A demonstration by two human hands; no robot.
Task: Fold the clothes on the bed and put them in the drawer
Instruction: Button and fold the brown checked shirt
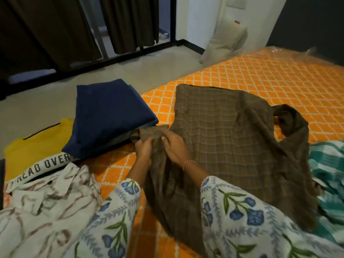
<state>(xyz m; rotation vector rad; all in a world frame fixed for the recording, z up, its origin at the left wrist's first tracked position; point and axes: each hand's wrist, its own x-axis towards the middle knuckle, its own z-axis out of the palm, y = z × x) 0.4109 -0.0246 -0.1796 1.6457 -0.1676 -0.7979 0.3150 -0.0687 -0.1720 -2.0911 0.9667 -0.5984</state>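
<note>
The brown shirt [232,138] is lying spread out on the bed [260,84]. The left hand [143,150] and the right hand [175,148] are both pinching its edge, close beside the folded blue clothes [109,116].

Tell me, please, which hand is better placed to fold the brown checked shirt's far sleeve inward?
Probably the right hand: the brown checked shirt has its bunched sleeve on that side, across from the left hand.

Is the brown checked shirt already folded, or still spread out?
Still spread: the brown shirt lies open across the bed, while both hands grip its left edge.
</note>
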